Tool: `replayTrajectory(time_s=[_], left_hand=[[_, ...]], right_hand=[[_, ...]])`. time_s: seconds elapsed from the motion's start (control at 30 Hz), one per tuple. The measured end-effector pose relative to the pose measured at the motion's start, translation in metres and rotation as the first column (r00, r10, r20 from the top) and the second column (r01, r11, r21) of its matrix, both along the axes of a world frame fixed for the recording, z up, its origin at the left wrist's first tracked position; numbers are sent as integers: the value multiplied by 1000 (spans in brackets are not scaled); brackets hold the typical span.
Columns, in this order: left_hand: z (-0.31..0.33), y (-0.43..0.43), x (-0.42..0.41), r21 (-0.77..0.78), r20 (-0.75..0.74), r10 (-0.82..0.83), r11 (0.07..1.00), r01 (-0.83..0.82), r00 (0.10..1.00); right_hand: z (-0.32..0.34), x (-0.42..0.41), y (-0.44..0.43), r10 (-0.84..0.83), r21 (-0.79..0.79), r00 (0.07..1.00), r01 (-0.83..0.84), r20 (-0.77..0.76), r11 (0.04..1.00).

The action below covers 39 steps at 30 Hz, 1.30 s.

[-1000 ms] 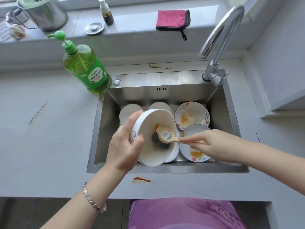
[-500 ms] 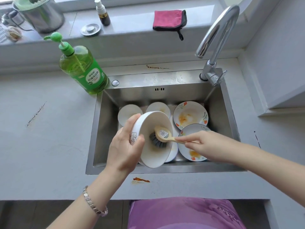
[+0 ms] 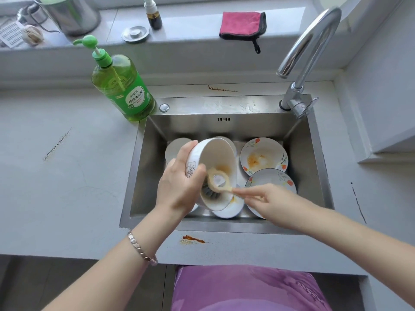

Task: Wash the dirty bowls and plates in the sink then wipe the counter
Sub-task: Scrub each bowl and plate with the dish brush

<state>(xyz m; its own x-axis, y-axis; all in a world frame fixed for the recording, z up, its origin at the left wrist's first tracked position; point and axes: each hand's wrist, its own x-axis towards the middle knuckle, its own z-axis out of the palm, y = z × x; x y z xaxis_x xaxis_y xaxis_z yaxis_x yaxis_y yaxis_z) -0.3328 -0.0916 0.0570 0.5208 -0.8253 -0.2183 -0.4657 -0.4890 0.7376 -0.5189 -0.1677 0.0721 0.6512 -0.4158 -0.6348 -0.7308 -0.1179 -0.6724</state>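
Since one second ago, the brush (image 3: 216, 184) is sitting lower in the bowl (image 3: 214, 163), near its bottom edge, and an orange stain above the brush head is now showing. My left hand (image 3: 179, 182) is gripping the white bowl from its outer side, thumb over the rim, and is holding it tilted above the sink (image 3: 143, 167) with the opening turned to my right. My right hand (image 3: 267, 200) is closed around the beige handle of the brush; most of the handle is hidden under my fingers, and the brush head is a little blurred. The dark bristles are pressing inside the bowl.

Under the bowl, other white dishes are lying in the sink, but the bowl and my hands are covering them, so I cannot tell how many. At the right side two flowered plates are lying: the far plate (image 3: 263, 157) with orange residue, and the near plate (image 3: 272, 178) partly hidden by my right hand. Green soap bottle (image 3: 123, 90) is standing at the left back corner of the sink. An orange stain (image 3: 193, 240) is lying on the counter (image 3: 67, 176) in front of the sink. The pink cloth (image 3: 241, 24) is resting on the ledge behind.
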Motion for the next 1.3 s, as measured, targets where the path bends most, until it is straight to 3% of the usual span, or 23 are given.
replayTrajectory(time_s=[0.07, 0.13, 0.2, 0.27, 0.33, 0.5, 0.63, 0.7, 0.73, 0.8, 0.87, 0.93, 1.03, 1.1, 1.13, 1.3], left_hand=[[-1, -1, 2, 1, 7, 11, 1000, -11, 1000], [0, 1, 8, -11, -16, 20, 1000, -20, 1000], [0, 5, 13, -15, -21, 26, 1000, -26, 999], [-1, 7, 14, 6, 13, -2, 1000, 1, 1000], [-4, 9, 9, 22, 22, -22, 1000, 21, 1000], [-2, 8, 8, 35, 8, -3, 999, 2, 1000], [3, 7, 12, 127, -23, -14, 992, 17, 1000], [3, 6, 6, 172, -125, -33, 984, 55, 992], [3, 5, 3, 187, -196, -27, 980, 64, 980], [3, 2, -2, 200, -290, -16, 977, 77, 957], [4, -2, -1, 191, -337, 4, 979, 64, 941], [6, -6, 3, 182, -376, 49, 983, 22, 925], [6, -6, 7, 173, -338, 53, 985, 7, 940], [3, -3, 5, 185, -316, 48, 983, 12, 947], [2, 0, 3, 194, -335, 53, 981, 14, 941], [6, 3, -5, 186, -427, 108, 982, -30, 898]], right_hand=[[2, 4, 14, -137, 380, 989, 107, 51, 919], [5, 0, 13, -199, 515, 979, 147, 46, 845], [3, -7, 4, -139, 400, 989, 113, 39, 910], [-2, -9, -4, -11, 148, 1000, 8, 19, 989], [-6, -7, -4, 63, 13, 998, -63, -24, 998], [1, -4, 3, -13, 324, 1000, 6, 19, 946], [-4, -18, -8, 105, -19, 991, -107, -79, 994], [0, -11, -12, 194, -261, 965, -237, -179, 936], [0, -8, -14, 228, -413, 948, -303, -222, 859], [-4, -5, -20, 275, -706, 935, -352, -227, 614], [-7, -11, -22, 313, -817, 932, -319, -181, 480], [-14, -19, -17, 319, -839, 933, -306, -169, 450], [-10, -24, 6, 305, -622, 924, -380, -229, 685], [-2, -28, 10, 252, -448, 957, -292, -146, 845], [-4, -28, 7, 255, -463, 961, -275, -106, 843], [-11, -25, -5, 247, -662, 891, -448, -380, 601]])
